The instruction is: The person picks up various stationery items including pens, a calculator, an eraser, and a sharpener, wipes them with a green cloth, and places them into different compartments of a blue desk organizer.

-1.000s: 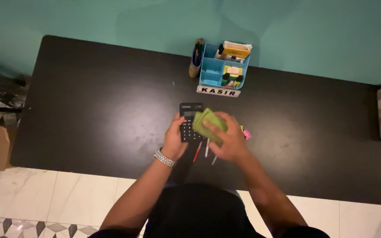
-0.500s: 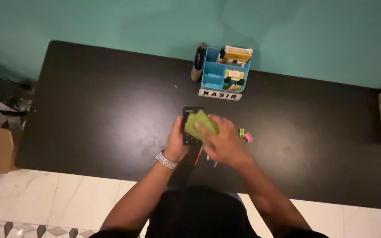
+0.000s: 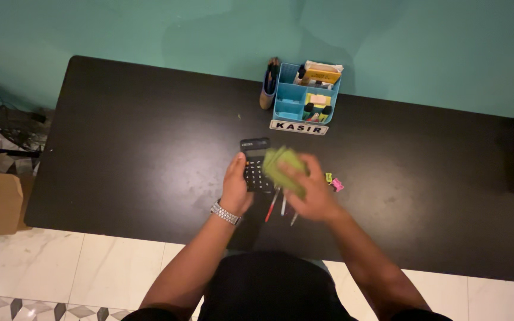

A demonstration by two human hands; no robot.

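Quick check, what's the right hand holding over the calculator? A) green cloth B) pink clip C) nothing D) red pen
A: the right hand grips a folded green cloth against the black calculator, which the left hand steadies.

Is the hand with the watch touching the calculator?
Touching. The head view shows the left hand with its fingers wrapped over the left edge of the black calculator on the table, no gap between them.

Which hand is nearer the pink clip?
Right. The right hand, holding a green cloth, is just beside the pink clip; the left hand grips the calculator, farther off.
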